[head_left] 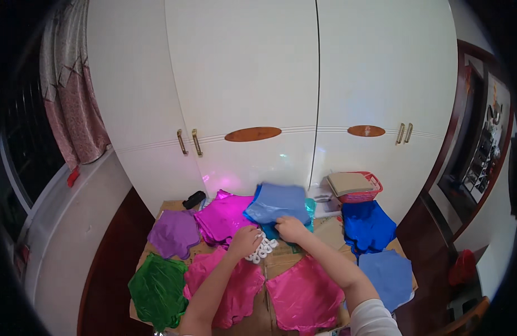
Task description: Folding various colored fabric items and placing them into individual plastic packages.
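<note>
My left hand (244, 241), its fingers closed, is at the left edge of a bunch of small white rings (262, 250) and appears to grip it. The rings hang together over the cardboard-covered table. Just right of them my right hand (291, 228) pinches the near edge of a blue-grey shiny fabric piece (279, 203). That piece lies raised over a teal pile (310, 208), with brighter blue showing at its left side. A magenta pile (225, 215) is left of it. Pink pieces (306, 294) lie nearer me, below my hands.
Around the table are a purple pile (173, 234), a green pile (158, 291), a royal blue pile (368, 227) and another blue-grey pile (386, 278). A red basket (359, 196) and a black object (194, 200) stand against the white cupboard (247, 73).
</note>
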Tool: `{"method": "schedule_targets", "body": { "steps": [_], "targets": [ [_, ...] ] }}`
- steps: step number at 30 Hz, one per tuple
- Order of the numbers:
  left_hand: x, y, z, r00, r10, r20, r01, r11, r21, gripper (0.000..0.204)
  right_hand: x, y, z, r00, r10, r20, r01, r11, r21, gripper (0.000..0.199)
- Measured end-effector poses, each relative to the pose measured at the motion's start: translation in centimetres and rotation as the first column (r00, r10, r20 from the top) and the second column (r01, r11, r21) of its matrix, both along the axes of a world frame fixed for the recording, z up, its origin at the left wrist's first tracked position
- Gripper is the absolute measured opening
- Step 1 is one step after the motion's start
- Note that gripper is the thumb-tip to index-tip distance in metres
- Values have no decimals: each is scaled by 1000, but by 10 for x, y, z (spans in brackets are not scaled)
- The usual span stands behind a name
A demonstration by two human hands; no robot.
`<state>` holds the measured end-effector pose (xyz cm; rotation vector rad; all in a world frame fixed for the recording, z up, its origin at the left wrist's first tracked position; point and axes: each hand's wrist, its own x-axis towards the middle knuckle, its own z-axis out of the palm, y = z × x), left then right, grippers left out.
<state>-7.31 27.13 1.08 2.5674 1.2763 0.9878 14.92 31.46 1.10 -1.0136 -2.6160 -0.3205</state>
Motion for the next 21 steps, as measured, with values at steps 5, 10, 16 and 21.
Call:
{"method": "schedule_targets", "body": {
  "steps": [5,10,16,21],
  "targets": [
    [-9,1,-5,999,-4,32,6,998,-58,24,-1,-4,-18,1000,16,8,-15,992,-127,16],
    [-5,9,-18,999,-21,35,25,993,-113,24,-6,-7,-23,997,-23,-75,12,990,-142,16],
    [9,7,-14,1000,-5,0,5,998,-68,25,-3,-2,-29,834,-300,-464,99,907,-409,16],
    [21,11,-14,999,-29,-41,30,999,32,26,-3,3,-22,751,-447,-485,149,831,-535,27]
  ]
}}
